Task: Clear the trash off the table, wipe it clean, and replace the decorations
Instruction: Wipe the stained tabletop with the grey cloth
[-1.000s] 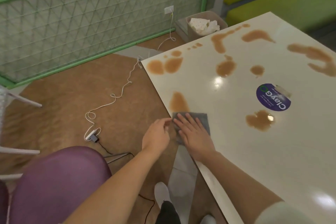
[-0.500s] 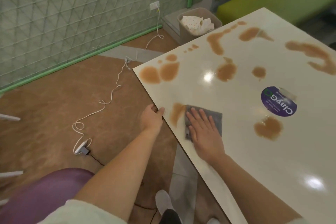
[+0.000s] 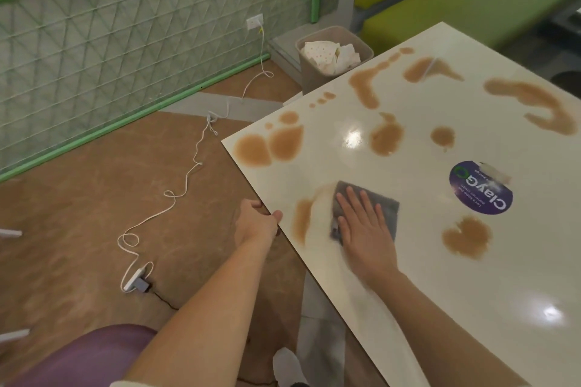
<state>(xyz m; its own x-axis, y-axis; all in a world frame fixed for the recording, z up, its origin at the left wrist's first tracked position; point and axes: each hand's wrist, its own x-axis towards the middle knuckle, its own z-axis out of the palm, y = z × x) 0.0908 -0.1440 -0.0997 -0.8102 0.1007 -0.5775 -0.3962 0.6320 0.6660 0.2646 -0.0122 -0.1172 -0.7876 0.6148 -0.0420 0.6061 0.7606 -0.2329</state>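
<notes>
my right hand [image 3: 366, 229], fingers flat, has pushed the grey cloth [image 3: 367, 207] toward 1 o'clock, smearing the near stain [image 3: 302, 220]; left hand [image 3: 256, 223] now grips the table [image 3: 408, 308] edge. wiping has barely started.

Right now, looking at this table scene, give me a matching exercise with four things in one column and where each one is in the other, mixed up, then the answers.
Things:
1. grey cloth
2. left hand
3. bin
4. round purple sticker

Places:
A. on the floor past the table's far corner, crumpled paper inside
B. flat on the tabletop, right of the cloth
C. gripping the table edge
D. under the flat right hand, beside a brown spill

Pairs: 1-D, 2-C, 3-A, 4-B
</notes>
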